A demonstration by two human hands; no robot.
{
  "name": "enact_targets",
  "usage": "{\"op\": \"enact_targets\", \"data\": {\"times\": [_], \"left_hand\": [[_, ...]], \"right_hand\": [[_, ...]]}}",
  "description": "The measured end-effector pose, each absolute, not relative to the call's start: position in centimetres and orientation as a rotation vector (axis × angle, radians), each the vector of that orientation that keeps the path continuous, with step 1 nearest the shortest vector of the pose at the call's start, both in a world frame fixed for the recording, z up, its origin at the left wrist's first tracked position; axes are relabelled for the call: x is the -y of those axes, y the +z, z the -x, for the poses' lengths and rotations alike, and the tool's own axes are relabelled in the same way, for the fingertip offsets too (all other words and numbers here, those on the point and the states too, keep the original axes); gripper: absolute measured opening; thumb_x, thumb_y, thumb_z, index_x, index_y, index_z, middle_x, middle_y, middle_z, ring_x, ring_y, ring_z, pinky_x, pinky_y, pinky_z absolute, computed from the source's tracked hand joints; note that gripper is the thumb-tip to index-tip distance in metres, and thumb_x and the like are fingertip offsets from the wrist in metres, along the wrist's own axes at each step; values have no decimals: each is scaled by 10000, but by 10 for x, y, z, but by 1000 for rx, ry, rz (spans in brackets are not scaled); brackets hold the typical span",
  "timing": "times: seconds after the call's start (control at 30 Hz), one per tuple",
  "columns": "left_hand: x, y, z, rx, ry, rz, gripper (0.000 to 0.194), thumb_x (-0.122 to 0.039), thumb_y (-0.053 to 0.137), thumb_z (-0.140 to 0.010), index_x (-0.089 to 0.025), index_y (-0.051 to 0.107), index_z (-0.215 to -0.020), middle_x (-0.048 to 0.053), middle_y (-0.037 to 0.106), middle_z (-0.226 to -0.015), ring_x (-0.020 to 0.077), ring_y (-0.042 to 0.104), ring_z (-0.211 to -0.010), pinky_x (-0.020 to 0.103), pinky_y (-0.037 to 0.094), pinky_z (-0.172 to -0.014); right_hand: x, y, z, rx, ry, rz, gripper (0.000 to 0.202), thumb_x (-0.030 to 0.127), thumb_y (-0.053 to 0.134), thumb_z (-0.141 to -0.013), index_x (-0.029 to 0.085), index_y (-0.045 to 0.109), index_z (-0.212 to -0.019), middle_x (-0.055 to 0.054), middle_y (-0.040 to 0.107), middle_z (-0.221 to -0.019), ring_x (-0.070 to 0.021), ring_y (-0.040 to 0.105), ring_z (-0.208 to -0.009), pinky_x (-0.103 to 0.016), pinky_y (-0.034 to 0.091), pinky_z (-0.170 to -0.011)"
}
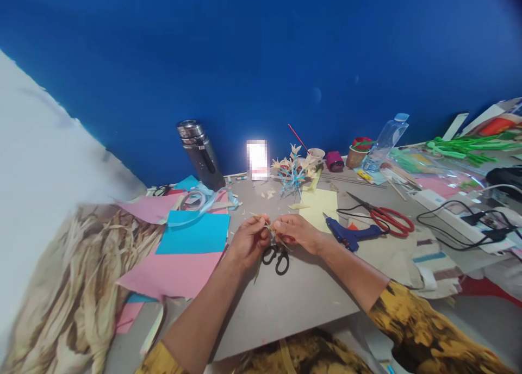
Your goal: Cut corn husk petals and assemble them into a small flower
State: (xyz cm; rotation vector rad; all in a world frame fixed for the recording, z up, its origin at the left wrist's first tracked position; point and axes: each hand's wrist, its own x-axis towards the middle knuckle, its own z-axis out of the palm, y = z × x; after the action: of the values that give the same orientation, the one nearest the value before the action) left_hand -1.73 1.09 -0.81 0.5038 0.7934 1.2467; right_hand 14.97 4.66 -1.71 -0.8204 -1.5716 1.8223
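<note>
I've got the husk (271, 230) pinched between my left hand (249, 242) and right hand (299, 231), both narrowed on it, near the scissors (276, 261) on the table (293, 303). Its long axis seems slanted, one tip pointing forward-left, the other back-right. It looks thin, straw-coloured and ragged, partly hidden.

A strip (272, 232) sits between the fingers (284, 225), paper sheets (196, 235) left (a flask (203, 155) behind them), a glue gun (354, 234) right.
</note>
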Motion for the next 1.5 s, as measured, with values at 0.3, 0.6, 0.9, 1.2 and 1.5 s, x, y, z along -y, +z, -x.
{"op": "enact_targets", "data": {"times": [0.3, 0.6, 0.9, 1.2, 1.5], "left_hand": [[-10, -8, 20, -804, 1243, -528, 309, -321, 849, -670, -127, 624, -753, -22, 519, -613, 72, 462, -509, 194, 399, -473], [-13, -7, 21, -779, 1329, -508, 237, -218, 817, -703, -110, 667, -851, 18, 606, -836, 48, 473, -542, 178, 375, -460], [-15, 0, 25, -627, 1338, -359, 100, -54, 555, -879, -114, 614, -824, -60, 422, -532, 34, 342, -398, 157, 283, -412], [-17, 4, 28, -614, 1350, -236, 115, -21, 528, -876, -115, 586, -844, -67, 405, -552, 27, 333, -398, 159, 275, -414], [-12, -14, 14, -692, 1268, -377, 128, -159, 708, -799, -120, 633, -895, -31, 543, -624, 38, 351, -420, 185, 308, -429]], "right_hand": [[-46, -27, -147, 1615, 1816, 861, 429, 538, 748, -756, 111, 710, -726, -57, 684, -676, -73, 412, -497, -232, 293, -482], [-47, -23, -151, 1477, 2059, 801, 383, 483, 753, -776, 104, 709, -821, -18, 648, -628, -37, 368, -440, -191, 209, -435], [-50, -24, -155, 1427, 2237, 656, 377, 444, 735, -776, 99, 712, -926, 8, 605, -586, -33, 291, -411, -192, 192, -421], [-40, -22, -139, 1607, 1311, 1022, 303, 391, 750, -750, 161, 707, -942, 10, 607, -637, -113, 500, -547, -235, 379, -504], [-36, -13, -138, 1300, 1494, 851, 261, 417, 765, -736, 169, 714, -800, -8, 624, -662, -81, 365, -489, -247, 255, -450]]}}
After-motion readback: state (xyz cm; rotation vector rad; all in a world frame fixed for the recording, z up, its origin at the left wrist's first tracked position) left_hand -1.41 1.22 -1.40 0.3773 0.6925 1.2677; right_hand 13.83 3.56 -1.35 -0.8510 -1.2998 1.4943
